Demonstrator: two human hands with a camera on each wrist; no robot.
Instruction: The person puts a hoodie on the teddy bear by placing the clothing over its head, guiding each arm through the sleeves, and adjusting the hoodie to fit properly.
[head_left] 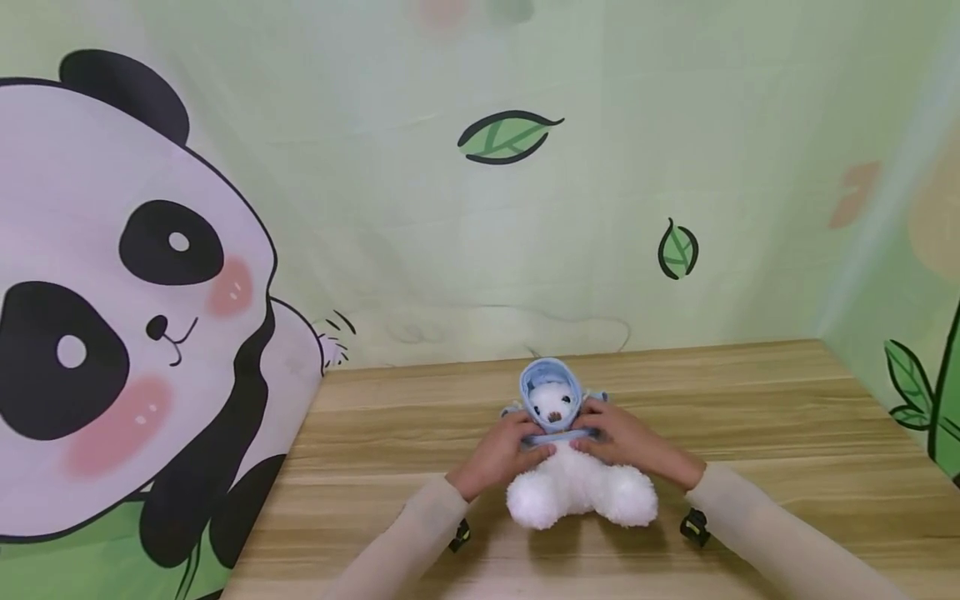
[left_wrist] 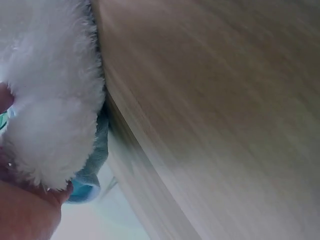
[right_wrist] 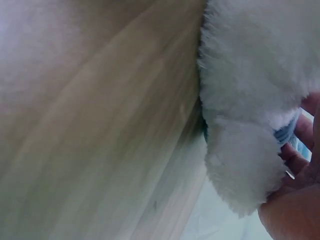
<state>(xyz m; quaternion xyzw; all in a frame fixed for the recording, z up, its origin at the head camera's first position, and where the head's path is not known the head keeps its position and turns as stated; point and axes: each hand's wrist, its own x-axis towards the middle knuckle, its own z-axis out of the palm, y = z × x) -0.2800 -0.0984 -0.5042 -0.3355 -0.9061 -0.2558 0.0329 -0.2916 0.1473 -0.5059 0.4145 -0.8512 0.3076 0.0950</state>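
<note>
A white plush toy point(head_left: 576, 479) lies face up on the wooden table, its legs toward me. Its head is framed by the hood of a light blue garment point(head_left: 550, 367), which is bunched around the neck and upper chest. My left hand point(head_left: 498, 457) grips the garment at one side of the chest, thumb against the white fur. At the other side my right hand point(head_left: 621, 433) holds it likewise, fingers near the hood. Both wrist views show fluffy white fur close up, with bits of blue cloth point(left_wrist: 97, 150) behind. The toy's arms are mostly hidden by my hands.
The wooden table point(head_left: 750, 417) ends at a light green cloth backdrop point(head_left: 360, 208) printed with leaves and a large panda point(head_left: 90, 208). Black wrist devices point(head_left: 695, 527) sit below my sleeves.
</note>
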